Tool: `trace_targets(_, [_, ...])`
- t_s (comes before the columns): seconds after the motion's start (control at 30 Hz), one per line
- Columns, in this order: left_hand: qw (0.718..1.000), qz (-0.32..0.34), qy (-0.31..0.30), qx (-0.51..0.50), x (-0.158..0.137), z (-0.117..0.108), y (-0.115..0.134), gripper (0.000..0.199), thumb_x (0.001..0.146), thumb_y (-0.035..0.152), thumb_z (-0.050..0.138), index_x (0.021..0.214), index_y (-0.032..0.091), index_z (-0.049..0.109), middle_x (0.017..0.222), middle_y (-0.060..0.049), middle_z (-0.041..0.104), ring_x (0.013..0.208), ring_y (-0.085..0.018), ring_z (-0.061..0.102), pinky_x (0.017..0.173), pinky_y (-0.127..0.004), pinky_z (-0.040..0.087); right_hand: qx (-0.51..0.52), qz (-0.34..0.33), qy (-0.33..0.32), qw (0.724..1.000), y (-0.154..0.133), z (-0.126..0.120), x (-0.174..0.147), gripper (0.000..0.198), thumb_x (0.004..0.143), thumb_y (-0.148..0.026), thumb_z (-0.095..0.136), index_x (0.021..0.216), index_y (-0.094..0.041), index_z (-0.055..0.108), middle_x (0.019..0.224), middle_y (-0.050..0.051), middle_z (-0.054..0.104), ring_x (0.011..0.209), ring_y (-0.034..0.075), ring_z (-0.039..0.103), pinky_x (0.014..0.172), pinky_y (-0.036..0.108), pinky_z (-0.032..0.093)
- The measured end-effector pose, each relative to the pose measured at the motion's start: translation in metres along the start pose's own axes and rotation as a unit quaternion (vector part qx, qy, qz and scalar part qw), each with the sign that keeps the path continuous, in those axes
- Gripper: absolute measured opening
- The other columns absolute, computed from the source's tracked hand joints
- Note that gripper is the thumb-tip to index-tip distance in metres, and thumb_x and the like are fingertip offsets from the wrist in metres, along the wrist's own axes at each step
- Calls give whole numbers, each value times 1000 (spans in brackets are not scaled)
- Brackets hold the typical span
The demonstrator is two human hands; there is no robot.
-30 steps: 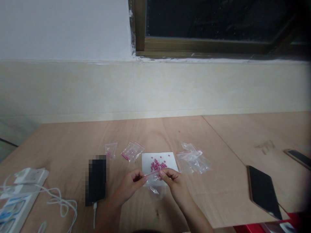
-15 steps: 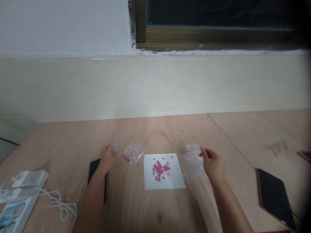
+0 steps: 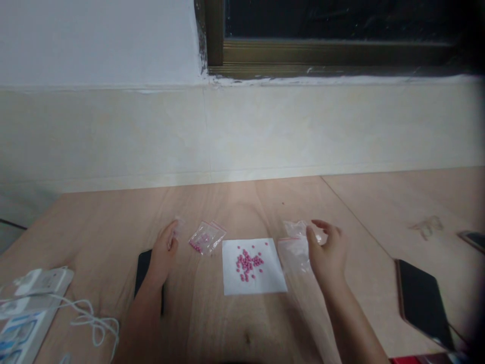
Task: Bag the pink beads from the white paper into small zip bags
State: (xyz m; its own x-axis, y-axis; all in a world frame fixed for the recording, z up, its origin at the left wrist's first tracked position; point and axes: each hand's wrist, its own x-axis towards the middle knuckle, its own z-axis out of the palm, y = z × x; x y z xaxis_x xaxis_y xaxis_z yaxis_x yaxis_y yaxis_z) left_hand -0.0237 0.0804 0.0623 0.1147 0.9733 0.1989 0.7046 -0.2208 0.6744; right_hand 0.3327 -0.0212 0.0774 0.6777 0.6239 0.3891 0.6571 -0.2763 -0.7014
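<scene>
My left hand (image 3: 163, 253) is on the left, fingers closed on a small clear plastic bag (image 3: 180, 225) that shows only faintly past the fingertips. My right hand (image 3: 329, 250) hovers at the right with thumb and fingers apart, holding nothing. Beside it lies a larger clear zip bag (image 3: 293, 253), and behind that a crumpled clear bag (image 3: 294, 228). Between the hands a white paper sheet (image 3: 231, 283) carries many small pink beads (image 3: 248, 263), mostly in a loose cluster. Small zip bags (image 3: 212, 237) with some pink beads in them rest left of the paper.
A black phone (image 3: 143, 265) is partly under my left forearm. A white power strip (image 3: 49, 288) with a looped white cable (image 3: 89, 318) stands at the left. On the right are a dark tablet-like device (image 3: 422, 298) and another dark device (image 3: 473, 240). Wall and window are behind.
My right hand has let go of the larger zip bag; its fingers have spread and the bag now lies on the table. My left hand has turned slightly, its bag less visible.
</scene>
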Motion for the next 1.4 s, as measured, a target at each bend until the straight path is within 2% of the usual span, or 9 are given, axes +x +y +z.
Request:
trace_targets(0.07, [997,41,-44,-40,-19,-3,25,41,83,17,37,121,14,49,127,-11,51,120,-22,46,104,-39,35,165,33,-122,978,-29,0,-20,34,78,-47,49,85,-15,58,85,11,60,78,22,56,71,36,44])
trace_targets(0.17, [979,100,-159,-82,-51,0,58,38,85,17,37,121,20,52,127,-8,53,119,-19,46,105,-38,33,302,87,-370,874,-63,7,-57,39,80,-53,46,71,-17,58,66,4,58,60,16,54,56,28,43])
trace_targets(0.23, [960,134,-223,-102,-71,5,70,40,86,14,36,122,23,51,128,-6,52,119,-18,46,105,-37,33,333,110,-464,813,-77,10,-78,43,79,-55,47,64,-16,57,59,2,55,53,13,50,49,25,40])
trace_targets(0.3, [944,157,-266,-119,-87,10,76,43,86,11,34,124,24,50,129,-6,51,120,-17,45,105,-36,34,344,123,-507,781,-81,10,-93,41,76,-53,53,60,-16,57,55,0,52,49,11,47,46,23,37])
trace_targets(0.5, [929,148,-310,-140,-107,6,81,42,87,10,36,123,26,50,130,-5,49,121,-17,43,105,-37,33,357,186,-554,729,-78,-12,-98,29,72,-42,61,60,-16,60,54,-2,53,45,10,48,42,22,37])
trace_targets(0.67, [921,135,-335,-150,-108,-9,89,37,84,21,50,120,28,52,132,-5,44,122,-21,40,104,-35,33,359,181,-565,721,-78,-18,-97,26,73,-36,58,56,-16,60,52,-2,54,46,10,49,44,22,39])
trace_targets(0.83, [932,109,-310,-153,-97,-6,100,14,84,29,51,86,20,61,94,-4,56,92,-17,52,85,-30,42,364,161,-584,708,-82,-12,-99,24,74,-35,57,60,-16,63,55,-1,58,47,10,50,45,23,41])
trace_targets(1.0, [917,63,-365,-147,-87,7,98,21,85,35,48,76,17,54,68,3,50,63,-11,45,57,-22,36,361,148,-609,691,-83,-3,-101,27,76,-36,55,65,-15,67,54,0,60,48,11,54,46,21,41])
trace_targets(1.4, [913,67,-379,-136,-99,15,88,18,82,22,43,65,17,47,62,4,44,57,-10,38,53,-21,28,301,205,-606,707,-74,-1,-122,22,72,-31,56,64,-13,66,50,0,62,42,10,54,41,20,41])
